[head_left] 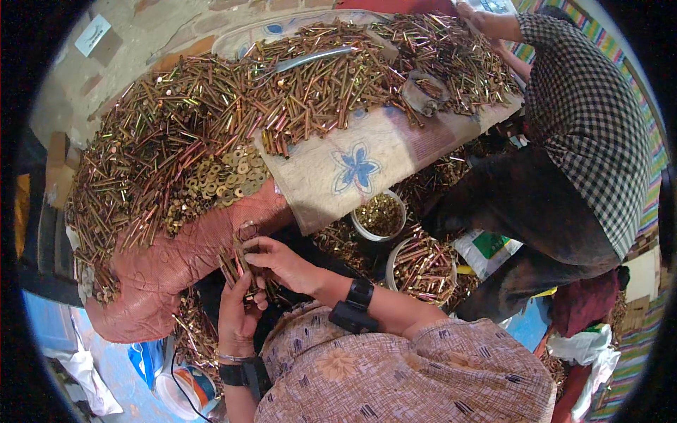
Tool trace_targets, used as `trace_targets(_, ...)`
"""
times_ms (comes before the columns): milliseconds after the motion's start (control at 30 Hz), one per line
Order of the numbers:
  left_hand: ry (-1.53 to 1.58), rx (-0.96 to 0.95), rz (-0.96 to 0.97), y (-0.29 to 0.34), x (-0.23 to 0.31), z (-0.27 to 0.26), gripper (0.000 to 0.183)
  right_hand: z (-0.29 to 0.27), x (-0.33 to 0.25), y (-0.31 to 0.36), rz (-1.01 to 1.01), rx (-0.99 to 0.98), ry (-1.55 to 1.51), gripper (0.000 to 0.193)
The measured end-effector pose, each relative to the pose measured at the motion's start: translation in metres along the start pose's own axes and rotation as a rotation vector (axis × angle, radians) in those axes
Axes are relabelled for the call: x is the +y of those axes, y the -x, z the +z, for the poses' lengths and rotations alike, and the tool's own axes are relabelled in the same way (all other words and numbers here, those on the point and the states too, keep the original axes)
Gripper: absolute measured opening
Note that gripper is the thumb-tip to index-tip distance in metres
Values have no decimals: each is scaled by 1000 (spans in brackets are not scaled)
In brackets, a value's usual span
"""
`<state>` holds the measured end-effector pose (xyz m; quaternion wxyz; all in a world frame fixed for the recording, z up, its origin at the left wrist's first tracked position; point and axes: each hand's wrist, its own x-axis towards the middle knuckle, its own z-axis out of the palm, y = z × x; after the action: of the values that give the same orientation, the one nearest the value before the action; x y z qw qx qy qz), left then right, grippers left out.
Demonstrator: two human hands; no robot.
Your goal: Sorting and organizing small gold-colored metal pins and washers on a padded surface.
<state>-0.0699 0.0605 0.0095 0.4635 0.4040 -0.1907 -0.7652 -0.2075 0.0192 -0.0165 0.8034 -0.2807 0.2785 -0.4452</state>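
Observation:
My left hand [238, 314] is closed around a small bundle of long brass-coloured bolts [230, 266], held upright over my lap. At the top of that bundle is my right hand [288, 265], its fingers bent and pressed together; whatever they pinch is too small to make out. Just beyond my hands, a pile of flat ring washers [227, 176] lies at the edge of the heap. A great mass of similar loose bolts [190, 113] covers the work surface behind it.
Reddish sacking [159, 264] drapes the near edge, and a cream cloth with a blue flower [303, 187] lies beside it. A bucket of small fasteners [379, 215] and a bucket of bolts [423, 271] stand to my right. Another person [585, 106] in a checked shirt sits at the right.

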Motion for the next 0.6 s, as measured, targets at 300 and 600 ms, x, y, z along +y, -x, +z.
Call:
trace_targets(300, -35, 40, 1, 2, 1, 2, 13, -3, 3, -2, -8, -31, 19, 26)
trace_targets(600, -38, 43, 3, -1, -1, -1, 16, -3, 3, -2, 0, -2, 15, 24)
